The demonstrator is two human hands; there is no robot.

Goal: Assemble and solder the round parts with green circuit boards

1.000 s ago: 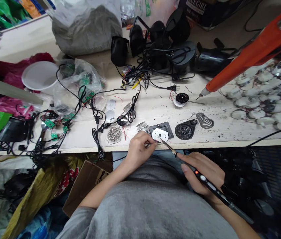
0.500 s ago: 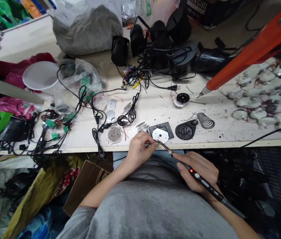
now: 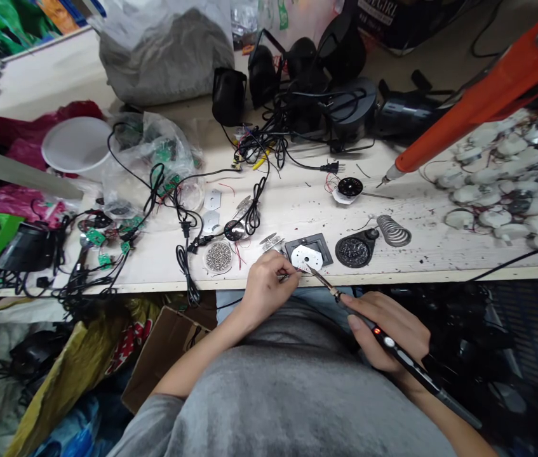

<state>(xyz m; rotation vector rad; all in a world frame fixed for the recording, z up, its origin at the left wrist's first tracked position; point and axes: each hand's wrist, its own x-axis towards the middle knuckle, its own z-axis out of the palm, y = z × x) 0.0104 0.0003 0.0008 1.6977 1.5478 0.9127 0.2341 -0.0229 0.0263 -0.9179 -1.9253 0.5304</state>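
The right hand [image 3: 387, 333] had shifted slightly right, fingers clamped on the soldering iron [image 3: 395, 350], tip at the white metal plate [image 3: 305, 257] in the black holder [image 3: 324, 246]; the left hand [image 3: 266, 295] pinched a thin metal tool [image 3: 288, 277] beside it.

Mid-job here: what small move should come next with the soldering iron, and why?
Probably touch the tip of the black pen-style soldering iron in the right hand to the white angular plate: the tip sits right beside it, the iron's red light is lit, and the left hand pinches something there.
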